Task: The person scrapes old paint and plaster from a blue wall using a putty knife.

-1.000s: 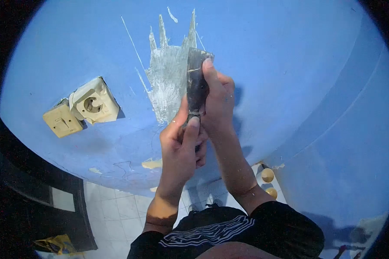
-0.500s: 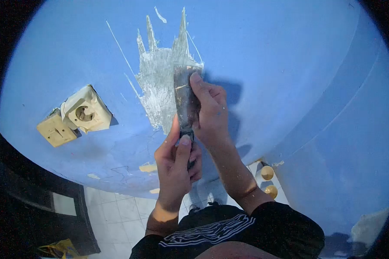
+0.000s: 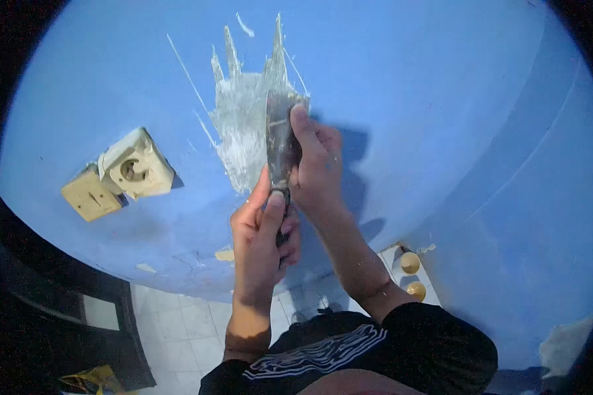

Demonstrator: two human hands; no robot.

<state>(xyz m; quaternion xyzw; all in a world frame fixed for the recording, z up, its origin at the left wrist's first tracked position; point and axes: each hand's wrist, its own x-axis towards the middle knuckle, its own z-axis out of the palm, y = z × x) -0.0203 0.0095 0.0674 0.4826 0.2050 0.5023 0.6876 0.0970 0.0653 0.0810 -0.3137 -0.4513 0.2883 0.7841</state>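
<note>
A paint scraper (image 3: 281, 141) with a broad, stained metal blade and dark handle is held upright against the blue wall (image 3: 428, 131). Wrapped round its handle is my left hand (image 3: 263, 230), thumb on top. My right hand (image 3: 319, 155) grips the blade from the right side, its thumb pressed flat near the blade's upper edge; its other fingers are partly hidden behind. The blade's edge lies at the right part of a bare grey-white patch (image 3: 239, 125), where the blue paint is off. Long scraped streaks run up from that patch.
A loose socket (image 3: 135, 170) and a switch plate (image 3: 91, 196) stick out from the wall at left. Below are white floor tiles (image 3: 184, 329), a dark piece of furniture (image 3: 59, 296), a yellow bag (image 3: 95, 380) and two round yellowish objects (image 3: 410, 263) by the wall's foot.
The scraper and both hands have shifted slightly up and left, and the blade's tilt has altered a little. Both hands keep their grip. The camera view has moved slightly.
</note>
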